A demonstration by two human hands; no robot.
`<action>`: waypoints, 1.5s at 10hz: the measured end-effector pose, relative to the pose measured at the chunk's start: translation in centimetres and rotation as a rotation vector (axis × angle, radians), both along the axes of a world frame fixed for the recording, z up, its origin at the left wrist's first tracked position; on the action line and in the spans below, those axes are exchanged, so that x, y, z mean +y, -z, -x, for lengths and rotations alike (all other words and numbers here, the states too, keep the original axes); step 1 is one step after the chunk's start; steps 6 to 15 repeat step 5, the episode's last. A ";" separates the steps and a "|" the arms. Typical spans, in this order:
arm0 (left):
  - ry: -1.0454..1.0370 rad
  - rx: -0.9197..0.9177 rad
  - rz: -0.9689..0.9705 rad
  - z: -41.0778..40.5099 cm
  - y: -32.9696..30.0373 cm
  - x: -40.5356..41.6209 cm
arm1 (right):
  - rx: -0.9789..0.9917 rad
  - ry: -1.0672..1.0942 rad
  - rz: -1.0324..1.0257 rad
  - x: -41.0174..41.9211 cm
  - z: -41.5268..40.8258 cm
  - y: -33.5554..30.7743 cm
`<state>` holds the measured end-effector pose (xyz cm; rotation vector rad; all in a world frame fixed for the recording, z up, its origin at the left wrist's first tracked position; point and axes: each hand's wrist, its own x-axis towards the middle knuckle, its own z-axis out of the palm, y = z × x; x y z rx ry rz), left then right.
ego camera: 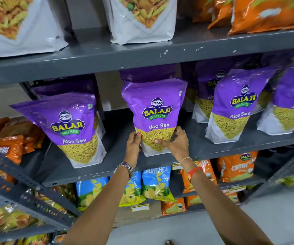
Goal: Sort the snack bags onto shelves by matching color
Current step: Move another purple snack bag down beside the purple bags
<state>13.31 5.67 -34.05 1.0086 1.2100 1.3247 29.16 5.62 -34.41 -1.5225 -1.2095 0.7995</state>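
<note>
Both forearms reaching up from bottom centre, left hand (133, 140) and right hand (176, 141) clamped on purple bag (154, 112) at mid-frame, upright among matching purple bags on grey shelf (231, 147); sorting apparently well along, this placement nearly finished.

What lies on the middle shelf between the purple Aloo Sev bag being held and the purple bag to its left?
Nothing: in the head view, only bare grey shelf separates the held Aloo Sev bag from the left purple bag.
</note>
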 end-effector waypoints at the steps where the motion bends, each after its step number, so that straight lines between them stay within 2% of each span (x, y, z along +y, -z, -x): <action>1: 0.023 0.024 0.006 -0.2 0.4 0.2 | 0.002 -0.009 -0.006 -0.3 -0.2 -0.5; 3: 0.032 -0.029 0.066 -1.3 0.1 -0.4 | 0.013 -0.048 0.029 -1.3 -1.2 -0.2; 4: -0.055 0.064 0.002 -1.3 -0.8 -1.6 | 0.076 0.040 -0.028 -3.0 -1.9 -1.2; 5: -0.106 0.290 -0.259 -1.4 -1.6 -2.8 | 0.289 0.321 -0.314 -6.0 -4.7 -2.7; 15: -0.106 0.290 -0.259 -1.4 -1.6 -2.8 | 0.289 0.321 -0.314 -6.0 -4.7 -2.7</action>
